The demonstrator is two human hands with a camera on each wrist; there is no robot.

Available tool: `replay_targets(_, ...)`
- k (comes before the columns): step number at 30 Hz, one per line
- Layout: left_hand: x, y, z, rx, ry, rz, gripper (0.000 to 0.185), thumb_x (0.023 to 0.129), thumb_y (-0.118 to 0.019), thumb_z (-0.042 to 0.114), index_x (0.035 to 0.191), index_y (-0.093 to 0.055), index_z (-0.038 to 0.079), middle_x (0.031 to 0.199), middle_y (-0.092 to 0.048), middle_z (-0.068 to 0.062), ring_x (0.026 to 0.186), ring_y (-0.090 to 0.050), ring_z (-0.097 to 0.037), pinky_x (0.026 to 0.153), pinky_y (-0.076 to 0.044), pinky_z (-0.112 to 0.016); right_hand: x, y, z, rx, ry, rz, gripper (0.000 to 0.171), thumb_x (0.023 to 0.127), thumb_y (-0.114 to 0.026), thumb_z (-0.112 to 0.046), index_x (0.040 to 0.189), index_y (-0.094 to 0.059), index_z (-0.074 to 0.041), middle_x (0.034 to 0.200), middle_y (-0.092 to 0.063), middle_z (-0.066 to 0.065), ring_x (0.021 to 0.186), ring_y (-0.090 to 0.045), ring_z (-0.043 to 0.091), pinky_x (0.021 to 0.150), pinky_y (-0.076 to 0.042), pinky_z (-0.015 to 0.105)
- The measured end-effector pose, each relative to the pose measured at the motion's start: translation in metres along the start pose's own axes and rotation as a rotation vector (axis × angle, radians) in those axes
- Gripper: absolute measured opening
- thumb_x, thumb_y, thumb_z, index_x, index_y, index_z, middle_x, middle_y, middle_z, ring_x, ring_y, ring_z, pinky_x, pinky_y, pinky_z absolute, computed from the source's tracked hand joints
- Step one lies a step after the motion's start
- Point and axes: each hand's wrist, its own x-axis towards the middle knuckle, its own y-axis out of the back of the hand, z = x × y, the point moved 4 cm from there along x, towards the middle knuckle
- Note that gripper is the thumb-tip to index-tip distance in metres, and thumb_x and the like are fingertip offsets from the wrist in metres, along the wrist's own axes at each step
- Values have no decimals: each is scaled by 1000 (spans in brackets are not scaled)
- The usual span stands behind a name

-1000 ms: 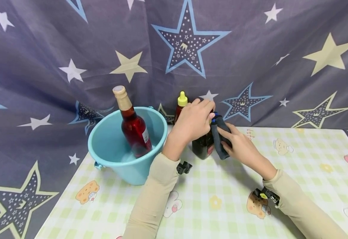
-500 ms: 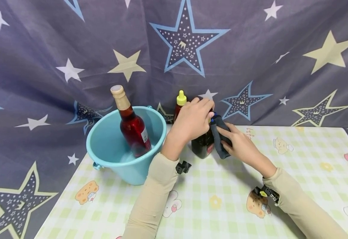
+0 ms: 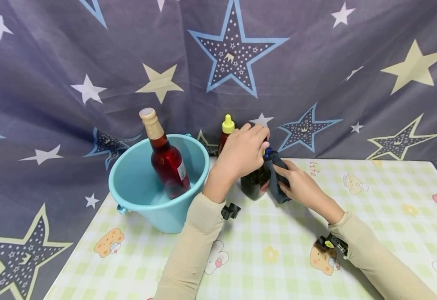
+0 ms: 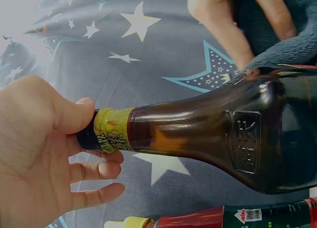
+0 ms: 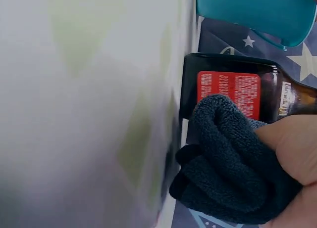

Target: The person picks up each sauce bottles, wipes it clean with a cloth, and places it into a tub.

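A dark brown glass bottle (image 3: 254, 183) with a red label (image 5: 228, 92) stands on the table near the backdrop. My left hand (image 3: 242, 152) grips its capped neck (image 4: 106, 136) from above. My right hand (image 3: 297, 183) holds a folded dark grey cloth (image 3: 277, 179) and presses it against the bottle's right side. In the right wrist view the cloth (image 5: 233, 173) bunches under my thumb (image 5: 292, 144), touching the bottle (image 5: 233, 69) beside its label. In the left wrist view the right hand's fingers (image 4: 233, 20) curl round the cloth (image 4: 292, 30) at the bottle's shoulder (image 4: 223, 144).
A light blue bucket (image 3: 128, 183) stands to the left with a red liquid bottle (image 3: 166, 160) leaning inside. A yellow-capped red sauce bottle (image 3: 227, 125) stands just behind my left hand. The table (image 3: 372, 200) has a green checked cover; a star-patterned curtain (image 3: 316, 62) hangs behind.
My right hand has slid the cloth slightly down and closer along the bottle's side. The left hand keeps its hold on the neck; the bottle stays in place.
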Motion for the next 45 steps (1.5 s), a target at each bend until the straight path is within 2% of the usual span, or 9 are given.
replay_targets(9,2,3,-1,-2,8,3,17,108,-49,27,112,-61,15,107,-61,-1,92,-55,-22,80,-49,-32,-1,-4,2,-63,19,-45,49,89,-72,2,137,-62,0,133,-55,37,79,-68,36,59,-51,36)
replay_targets(14,1,1,0,-4,24,-38,18,108,-47,27,114,-60,15,109,-60,-1,94,-55,-22,82,-49,-33,-3,-5,1,-60,21,-71,44,89,-72,3,132,-67,-1,128,-56,38,75,-66,32,57,-50,34)
replay_targets(18,0,2,2,22,37,-41,19,108,-46,27,114,-60,16,110,-61,-1,95,-54,-22,83,-49,-35,-3,-3,1,-22,4,-101,42,90,-71,2,131,-68,-1,129,-55,38,70,-62,26,55,-46,30)
replay_targets(20,-1,3,3,34,44,-37,18,108,-46,27,113,-60,16,109,-61,-1,94,-54,-21,82,-50,-36,-2,-2,2,1,-9,-122,41,90,-71,2,131,-68,-1,131,-55,38,73,-64,28,56,-46,30)
replay_targets(26,-4,-1,5,68,85,-44,18,107,-45,25,112,-60,16,110,-61,0,94,-53,-22,82,-50,-39,-2,1,7,75,-17,-155,40,90,-70,4,130,-69,-3,133,-54,38,102,-66,46,69,-56,39)
replay_targets(31,-1,-4,10,140,93,-90,26,109,-39,28,125,-57,17,122,-60,0,106,-54,-23,89,-51,-42,-2,12,16,124,-24,-135,43,91,-69,3,133,-67,-4,139,-50,40,123,-56,54,75,-54,44)
replay_targets(34,-1,-5,14,190,94,-133,31,110,-34,30,131,-53,17,128,-58,-1,114,-54,-24,94,-50,-43,-3,19,21,156,-25,-136,44,93,-68,0,137,-64,-5,142,-49,39,132,-49,55,87,-55,54)
replay_targets(38,-2,-6,17,261,94,-156,34,111,-31,35,133,-51,18,130,-57,-2,116,-54,-23,95,-51,-43,-4,30,24,229,-6,-121,43,95,-67,-2,138,-63,-5,140,-53,35,131,-51,52,101,-47,63)
replay_targets(45,-3,-7,17,370,120,-106,35,111,-31,42,128,-49,17,123,-56,-5,111,-56,-22,91,-50,-40,3,49,21,298,8,-86,43,96,-68,-5,139,-63,-7,136,-59,27,125,-56,45,100,-48,61)
